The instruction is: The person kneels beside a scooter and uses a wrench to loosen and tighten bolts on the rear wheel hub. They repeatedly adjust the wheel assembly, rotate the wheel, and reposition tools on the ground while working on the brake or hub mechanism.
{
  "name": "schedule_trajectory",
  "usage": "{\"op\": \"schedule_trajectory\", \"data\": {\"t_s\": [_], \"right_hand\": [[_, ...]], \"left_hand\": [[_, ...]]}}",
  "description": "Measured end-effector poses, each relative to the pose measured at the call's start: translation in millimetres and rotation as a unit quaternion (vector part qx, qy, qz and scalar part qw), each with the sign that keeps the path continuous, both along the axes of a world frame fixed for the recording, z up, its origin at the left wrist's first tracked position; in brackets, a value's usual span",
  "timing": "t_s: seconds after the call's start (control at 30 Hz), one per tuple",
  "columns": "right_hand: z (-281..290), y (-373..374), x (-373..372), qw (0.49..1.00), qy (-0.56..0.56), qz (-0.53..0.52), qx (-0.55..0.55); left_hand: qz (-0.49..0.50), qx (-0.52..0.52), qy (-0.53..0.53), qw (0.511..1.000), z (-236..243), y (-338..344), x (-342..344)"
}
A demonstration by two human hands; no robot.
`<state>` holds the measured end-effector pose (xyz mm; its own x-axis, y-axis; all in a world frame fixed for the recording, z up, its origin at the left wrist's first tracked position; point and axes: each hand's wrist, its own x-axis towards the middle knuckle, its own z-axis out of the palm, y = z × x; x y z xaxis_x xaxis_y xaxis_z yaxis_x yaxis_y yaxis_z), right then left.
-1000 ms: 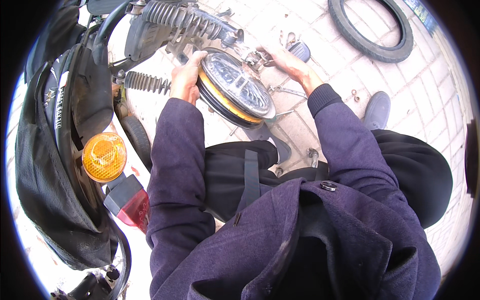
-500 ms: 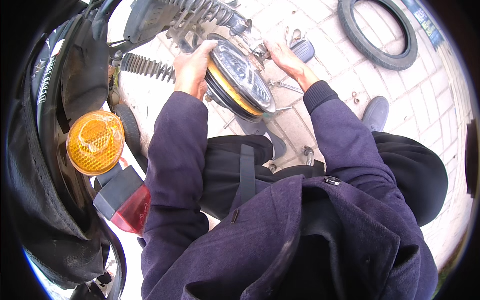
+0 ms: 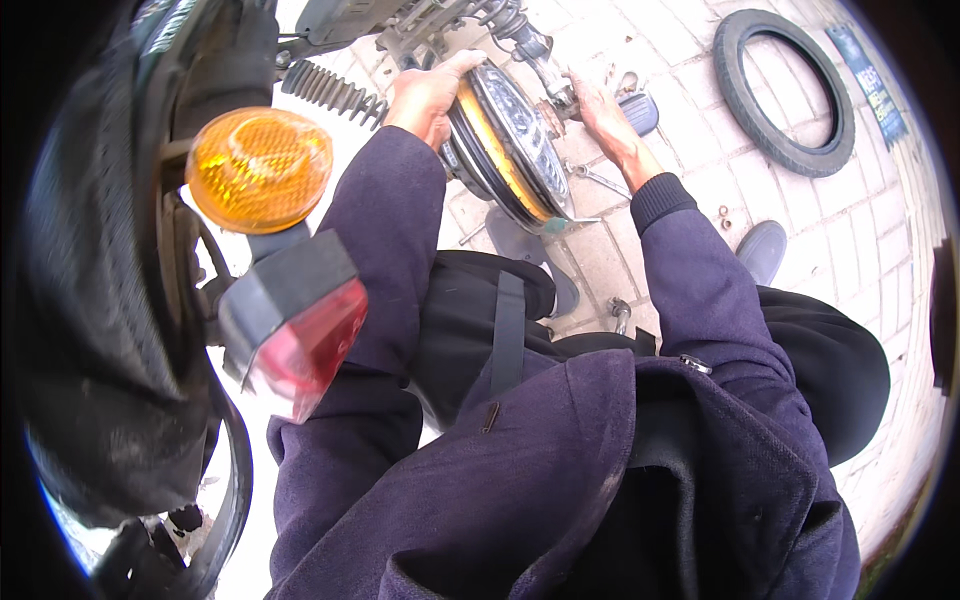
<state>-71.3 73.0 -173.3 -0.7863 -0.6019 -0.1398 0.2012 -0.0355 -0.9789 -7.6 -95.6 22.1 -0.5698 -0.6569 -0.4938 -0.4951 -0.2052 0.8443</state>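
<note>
A bare wheel rim [image 3: 492, 140] with a yellow band round its edge stands tilted between my hands, below the rear of a motorbike. My left hand [image 3: 425, 100] is closed over its upper left edge, the thumb lying along the top; the other fingers are partly hidden behind the rim. On the other side, my right hand [image 3: 605, 118] bends its fingers round a metal fitting at the axle [image 3: 562, 100], close to the lower end of a shock absorber [image 3: 535, 58]. The fingertips there are partly hidden. A black coil spring or bellows [image 3: 332, 92] sits left of my left hand.
A loose black tyre [image 3: 735, 90] lies on the paving at the far right, beside a dark green packet [image 3: 868, 88]. Wrenches [image 3: 600, 180] and small nuts [image 3: 724, 215] lie nearby. The orange indicator [image 3: 260, 170] and red tail lamp [image 3: 310, 335] jut out beside my left arm.
The view has shifted, so the wheel, my hands and the tyre sit farther right and the bike's lamps look larger. Both hands stay at the wheel and its axle fitting.
</note>
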Motion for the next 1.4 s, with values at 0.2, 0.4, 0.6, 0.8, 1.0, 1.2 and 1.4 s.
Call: {"op": "schedule_trajectory", "data": {"t_s": [0.2, 0.4, 0.6, 0.8, 1.0, 1.2, 1.4], "right_hand": [[17, 3, 19, 0.990, -0.124, -0.059, -0.019], [50, 19, 38, 0.991, -0.134, -0.027, -0.012], [76, 34, 75, 0.974, -0.211, -0.085, -0.009], [70, 22, 106, 0.968, -0.247, -0.051, -0.007], [28, 10, 100, 0.965, -0.235, -0.096, 0.065], [-10, 14, 101, 0.946, -0.286, -0.154, -0.026], [3, 2, 99, 0.907, -0.391, -0.116, -0.103]], "left_hand": [[-0.019, 0.077, 0.044, 0.996, -1, 0, 0], [-0.101, 0.128, 0.043, 0.986, -35, -48, -9], [-0.122, 0.257, 0.026, 0.958, -56, -73, -24], [-0.059, 0.244, -0.007, 0.968, -61, -75, -14], [-0.043, 0.163, -0.041, 0.985, -56, -65, 3], [-0.050, 0.149, -0.039, 0.987, -30, -49, 19], [-0.048, 0.141, -0.035, 0.988, -36, -52, 18]]}}
